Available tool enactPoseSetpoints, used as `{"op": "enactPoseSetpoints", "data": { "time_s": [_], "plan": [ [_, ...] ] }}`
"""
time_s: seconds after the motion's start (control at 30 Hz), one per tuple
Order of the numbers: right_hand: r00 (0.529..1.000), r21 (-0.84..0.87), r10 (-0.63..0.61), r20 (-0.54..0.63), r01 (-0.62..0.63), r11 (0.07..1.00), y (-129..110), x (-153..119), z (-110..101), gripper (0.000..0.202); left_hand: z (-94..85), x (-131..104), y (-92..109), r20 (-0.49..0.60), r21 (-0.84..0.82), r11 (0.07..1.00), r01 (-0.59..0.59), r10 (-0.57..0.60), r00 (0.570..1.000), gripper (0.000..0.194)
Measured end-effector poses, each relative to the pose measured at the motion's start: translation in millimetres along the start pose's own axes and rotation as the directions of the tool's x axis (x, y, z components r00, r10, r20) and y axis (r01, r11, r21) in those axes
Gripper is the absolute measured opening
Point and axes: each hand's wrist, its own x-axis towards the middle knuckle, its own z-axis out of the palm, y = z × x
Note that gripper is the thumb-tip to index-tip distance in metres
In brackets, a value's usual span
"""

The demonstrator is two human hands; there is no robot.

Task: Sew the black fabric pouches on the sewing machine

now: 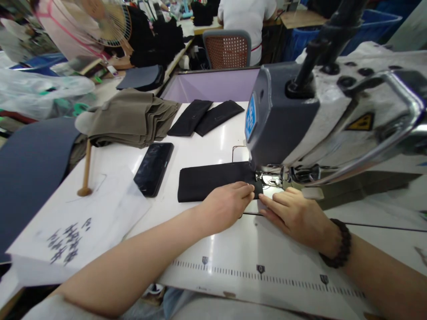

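Observation:
A folded black cloth piece lies flat on the white sewing table, its right end at the needle area of a sewing machine. My left hand is closed, its fingertips pinching the cloth's lower edge near that end. Just right of it, my right hand, with a dark bead bracelet on the wrist, touches the cloth's right corner with an outstretched index finger. Its fingers are apart, and nothing shows in its grasp.
A black phone lies left of the cloth. Behind are two black pieces and a brown-grey fabric stack. A wooden stick stands on marked paper. A person in white sits beyond a chair.

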Motion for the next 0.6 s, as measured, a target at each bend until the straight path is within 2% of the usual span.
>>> {"op": "enactPoseSetpoints", "data": {
  "time_s": [0.33,0.6],
  "plan": [
    [0.992,0.004,0.122,0.028,-0.122,0.993,4,3,6,0.034,-1.2,16,-19,0.022,-0.022,0.998,0.057,-0.057,0.998,0.017],
    [0.987,0.041,0.143,0.077,-0.146,0.988,5,5,10,0.034,3.0,24,-29,-0.079,0.029,0.993,0.110,-0.108,0.991,0.016]
  ]
}}
